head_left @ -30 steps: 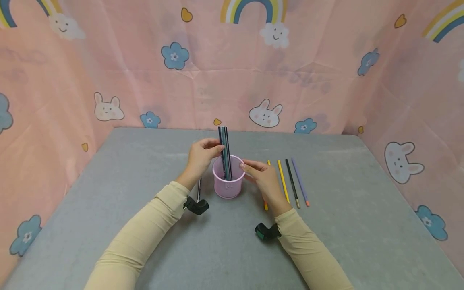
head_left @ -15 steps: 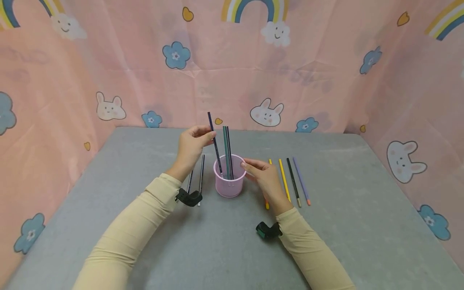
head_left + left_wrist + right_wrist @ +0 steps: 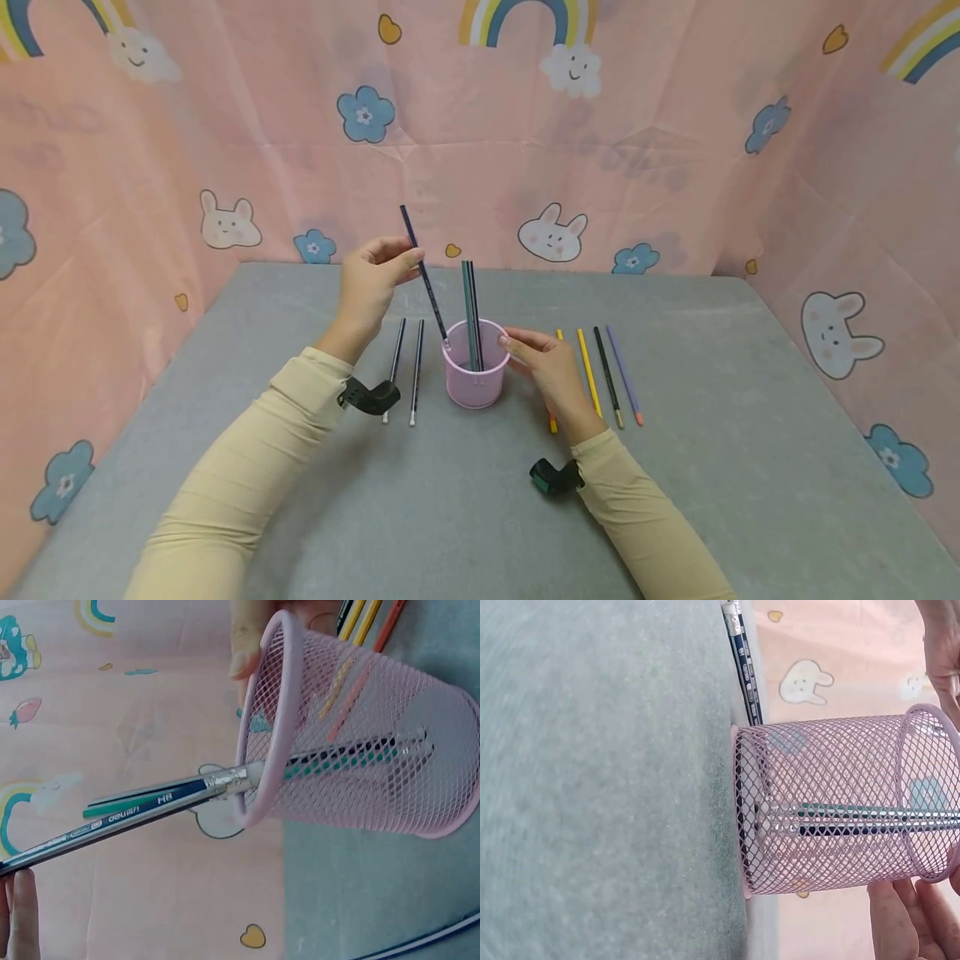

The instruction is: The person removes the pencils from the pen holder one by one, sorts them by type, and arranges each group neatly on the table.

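Note:
My left hand pinches a dark blue pencil near its upper end. The pencil slants, its silver ferrule and eraser end down at the left rim of the pink mesh pen holder. "HB" lettering shows on its barrel in the left wrist view. Inside the holder, a green pencil and a dark one lean together, eraser ends down. With thumb and fingers, my right hand grips the holder's right rim. The holder stands upright on the grey table.
Two dark blue pencils with white erasers lie left of the holder. To its right lie yellow, black and purple pencils, another partly hidden by the right hand. A pink patterned curtain hangs behind the table.
My left hand has moved left and upward, drawing one dark blue pencil from the bundle inside up to the holder's rim. The right hand has stayed on the rim.

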The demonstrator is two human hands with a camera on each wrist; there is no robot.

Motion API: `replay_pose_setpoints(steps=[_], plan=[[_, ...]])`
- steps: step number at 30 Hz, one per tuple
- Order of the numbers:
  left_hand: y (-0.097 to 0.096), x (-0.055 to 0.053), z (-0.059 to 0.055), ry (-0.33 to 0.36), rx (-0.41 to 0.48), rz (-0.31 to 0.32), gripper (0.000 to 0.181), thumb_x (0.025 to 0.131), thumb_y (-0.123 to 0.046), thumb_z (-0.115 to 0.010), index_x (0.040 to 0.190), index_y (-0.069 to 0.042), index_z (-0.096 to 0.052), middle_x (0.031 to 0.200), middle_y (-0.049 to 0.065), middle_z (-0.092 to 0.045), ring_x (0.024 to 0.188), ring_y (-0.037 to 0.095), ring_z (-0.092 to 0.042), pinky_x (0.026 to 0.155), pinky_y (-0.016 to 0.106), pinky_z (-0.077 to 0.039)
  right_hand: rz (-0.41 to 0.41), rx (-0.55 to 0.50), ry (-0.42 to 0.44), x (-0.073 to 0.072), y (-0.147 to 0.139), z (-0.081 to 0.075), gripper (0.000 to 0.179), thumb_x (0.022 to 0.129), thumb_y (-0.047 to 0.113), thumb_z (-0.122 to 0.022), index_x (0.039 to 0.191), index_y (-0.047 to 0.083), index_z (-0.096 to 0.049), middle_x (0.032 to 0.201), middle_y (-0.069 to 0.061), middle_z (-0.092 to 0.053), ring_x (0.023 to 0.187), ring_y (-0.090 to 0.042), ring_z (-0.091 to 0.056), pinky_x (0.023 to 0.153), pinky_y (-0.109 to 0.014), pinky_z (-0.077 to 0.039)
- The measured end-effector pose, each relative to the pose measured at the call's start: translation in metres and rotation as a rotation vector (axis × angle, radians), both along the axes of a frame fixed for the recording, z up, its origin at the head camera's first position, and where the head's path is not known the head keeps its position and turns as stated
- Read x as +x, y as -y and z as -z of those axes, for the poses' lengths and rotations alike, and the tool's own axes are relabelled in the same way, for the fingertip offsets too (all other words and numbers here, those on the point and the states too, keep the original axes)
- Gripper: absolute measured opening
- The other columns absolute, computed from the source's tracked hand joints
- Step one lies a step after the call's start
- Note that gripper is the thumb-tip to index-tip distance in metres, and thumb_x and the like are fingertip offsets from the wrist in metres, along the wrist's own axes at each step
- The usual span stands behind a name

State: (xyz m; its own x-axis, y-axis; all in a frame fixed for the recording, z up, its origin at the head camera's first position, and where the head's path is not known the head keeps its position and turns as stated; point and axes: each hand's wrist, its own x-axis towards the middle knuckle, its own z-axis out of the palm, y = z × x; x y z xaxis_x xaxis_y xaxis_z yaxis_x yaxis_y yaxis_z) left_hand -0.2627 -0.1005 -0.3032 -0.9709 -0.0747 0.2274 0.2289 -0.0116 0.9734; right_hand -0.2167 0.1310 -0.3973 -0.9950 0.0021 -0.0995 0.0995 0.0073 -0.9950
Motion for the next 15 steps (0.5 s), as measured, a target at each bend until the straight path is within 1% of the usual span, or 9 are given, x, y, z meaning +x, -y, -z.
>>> replay_pose_setpoints(steps=[3, 6, 8, 11, 15], plan=[[0.006, -0.002, -0.002, -0.015, 0.011, -0.021, 0.016, 0.092, -0.01, -0.071, 0.104, 0.0, -0.066, 0.089, -0.004, -0.064, 0.084, 0.006, -0.067, 0.079, 0.019, -0.061, -0.002, -0.002, -0.001, 0.0, 0.0, 0.0, 0.037, 0.094, 0.02, -0.07, 0.125, 0.002, -0.067, 0.129, -0.013, -0.067, 0.108, -0.012, -0.067, 0.1, -0.036, -0.056], [0.012, -0.003, -0.003, -0.021, 0.024, -0.037, 0.01, 0.091, -0.009, -0.072, 0.098, -0.006, -0.066, 0.087, -0.005, -0.065, 0.083, 0.005, -0.067, 0.078, 0.019, -0.061, 0.0, 0.001, 0.003, 0.0, 0.0, -0.001, 0.037, 0.094, 0.02, -0.07, 0.125, 0.002, -0.067, 0.129, -0.013, -0.067, 0.109, -0.014, -0.067, 0.1, -0.036, -0.056], [0.015, -0.004, -0.003, -0.015, 0.023, -0.041, 0.009, 0.091, -0.009, -0.072, 0.097, -0.006, -0.066, 0.086, -0.005, -0.065, 0.082, 0.005, -0.067, 0.078, 0.019, -0.061, 0.001, 0.004, 0.005, 0.0, 0.0, -0.001, 0.037, 0.094, 0.02, -0.071, 0.125, 0.002, -0.067, 0.129, -0.013, -0.067, 0.111, -0.015, -0.066, 0.1, -0.036, -0.056], [0.021, -0.005, -0.002, 0.005, -0.013, -0.045, 0.013, 0.091, -0.009, -0.072, 0.101, -0.002, -0.066, 0.086, -0.007, -0.065, 0.082, 0.004, -0.066, 0.077, 0.018, -0.061, 0.003, 0.008, 0.008, 0.001, 0.0, -0.002, 0.037, 0.094, 0.021, -0.07, 0.125, 0.002, -0.067, 0.128, -0.013, -0.067, 0.111, -0.016, -0.066, 0.1, -0.037, -0.056], [0.028, -0.006, 0.004, 0.048, -0.08, -0.048, 0.026, 0.091, -0.009, -0.071, 0.111, 0.006, -0.066, 0.086, -0.009, -0.064, 0.083, 0.003, -0.065, 0.077, 0.017, -0.061, 0.005, 0.009, 0.009, 0.001, 0.0, -0.002, 0.036, 0.094, 0.021, -0.07, 0.125, 0.002, -0.067, 0.129, -0.013, -0.067, 0.112, -0.018, -0.066, 0.099, -0.036, -0.056]])
